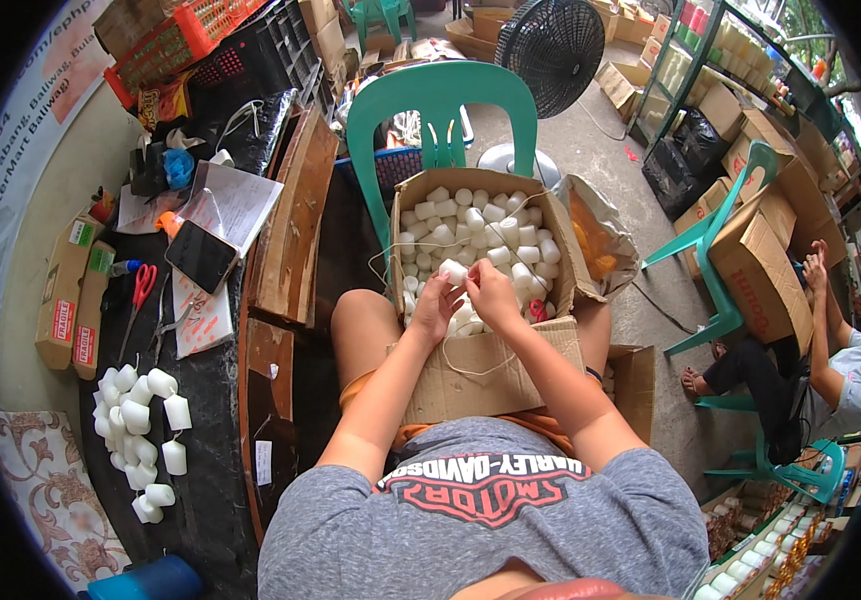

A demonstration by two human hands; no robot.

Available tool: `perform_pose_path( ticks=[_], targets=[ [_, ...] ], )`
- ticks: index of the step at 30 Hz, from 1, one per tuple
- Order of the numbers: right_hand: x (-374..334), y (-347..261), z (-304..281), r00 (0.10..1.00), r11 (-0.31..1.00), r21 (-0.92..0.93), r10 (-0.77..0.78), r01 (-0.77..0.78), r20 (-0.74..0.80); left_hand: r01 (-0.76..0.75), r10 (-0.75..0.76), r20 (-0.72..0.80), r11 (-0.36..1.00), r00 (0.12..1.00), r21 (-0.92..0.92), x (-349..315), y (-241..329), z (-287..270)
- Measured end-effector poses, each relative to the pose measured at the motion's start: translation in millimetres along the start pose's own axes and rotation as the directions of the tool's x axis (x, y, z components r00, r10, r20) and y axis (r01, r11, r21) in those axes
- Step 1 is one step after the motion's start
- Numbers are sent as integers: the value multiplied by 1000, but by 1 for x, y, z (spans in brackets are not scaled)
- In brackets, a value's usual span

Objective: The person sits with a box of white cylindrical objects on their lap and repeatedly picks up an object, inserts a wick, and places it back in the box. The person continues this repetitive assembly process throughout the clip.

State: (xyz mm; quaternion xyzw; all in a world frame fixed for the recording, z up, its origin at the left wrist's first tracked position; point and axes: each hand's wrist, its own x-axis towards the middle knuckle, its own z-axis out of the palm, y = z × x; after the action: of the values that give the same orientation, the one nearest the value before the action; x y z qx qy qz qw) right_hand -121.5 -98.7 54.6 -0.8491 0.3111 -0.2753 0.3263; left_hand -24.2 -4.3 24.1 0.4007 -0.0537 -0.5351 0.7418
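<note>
In my lap stands an open cardboard box (481,388) full of small white cylinders (476,222) that look like candles. Over its near part, my left hand (433,305) is closed around one white cylinder (454,271). My right hand (494,297) comes close against it from the right, thumb and fingers pinched together; what lies between them is too small to make out. A thin pale string (471,373) loops over the near flap below my hands. Something red (538,310) lies in the box beside my right hand.
On the black-covered table at left lie a bunch of strung white cylinders (134,420), red scissors (144,288) and a phone (201,256). A green chair (441,80) stands behind the box, a black fan (551,55) beyond. Another person (841,375) sits at right near a carton (766,270).
</note>
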Motion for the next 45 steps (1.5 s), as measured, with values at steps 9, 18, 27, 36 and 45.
perform_pose_path(
  ticks=[9,18,27,36,45],
  targets=[
    [-5,10,2,901,910,282,179,-305,396,-60,21,-125,944,992,-323,2,5,-8],
    [-20,-1,-55,880,987,-159,107,-36,463,-88,31,-147,914,989,-396,8,0,-15],
    [-5,10,-78,990,761,-638,-42,117,132,-80,26,-132,902,991,-424,9,-1,-18],
    [3,17,-60,960,912,-308,-279,269,12,-54,3,-124,910,992,-410,4,3,-9],
    [-13,-13,-52,952,942,-187,-244,278,184,-27,-2,-95,953,995,-301,3,1,-7]
  ],
)
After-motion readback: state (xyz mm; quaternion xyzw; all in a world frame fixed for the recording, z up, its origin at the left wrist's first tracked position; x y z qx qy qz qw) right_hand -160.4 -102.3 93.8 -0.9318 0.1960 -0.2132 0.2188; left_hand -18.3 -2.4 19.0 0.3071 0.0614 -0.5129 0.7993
